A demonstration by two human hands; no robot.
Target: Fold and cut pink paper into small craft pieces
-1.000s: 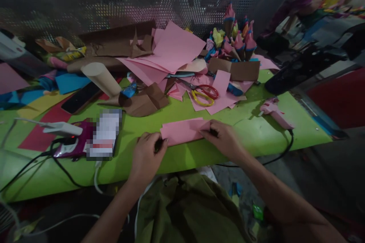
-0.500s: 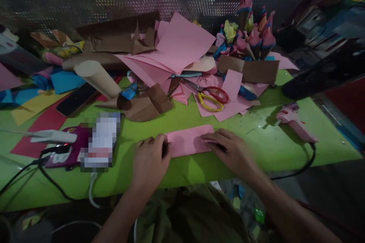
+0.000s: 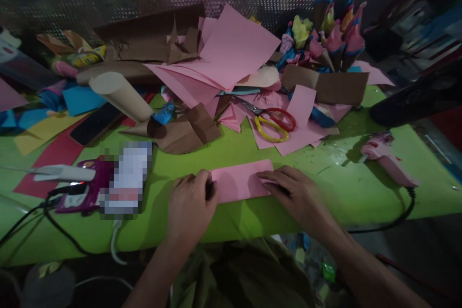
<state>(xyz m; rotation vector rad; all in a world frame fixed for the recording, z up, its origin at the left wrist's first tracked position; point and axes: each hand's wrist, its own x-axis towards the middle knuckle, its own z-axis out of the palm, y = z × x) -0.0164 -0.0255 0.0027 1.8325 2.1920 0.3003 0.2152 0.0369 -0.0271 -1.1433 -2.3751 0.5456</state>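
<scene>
A folded strip of pink paper (image 3: 240,182) lies on the green tabletop in front of me. My left hand (image 3: 193,199) is closed at its left end, fingers curled and thumb against the edge. At the right end, my right hand (image 3: 290,190) grips the paper, with a forefinger over the top and the thumb lower down. Beyond the strip rest scissors (image 3: 276,125) with one red and one yellow handle, on cut pink paper pieces (image 3: 303,106).
Pink sheets (image 3: 238,48) and brown paper (image 3: 147,43) are heaped at the back, near paper cones (image 3: 335,41) with pink tops. A pink glue gun (image 3: 388,159) lies right. A phone (image 3: 128,178), a purple power strip (image 3: 81,185) and cables are left; a paper tube (image 3: 121,96) leans behind.
The view has shifted slightly, so things at the right appear farther right. Both hands stay at the two ends of the pink paper, with little visible movement.
</scene>
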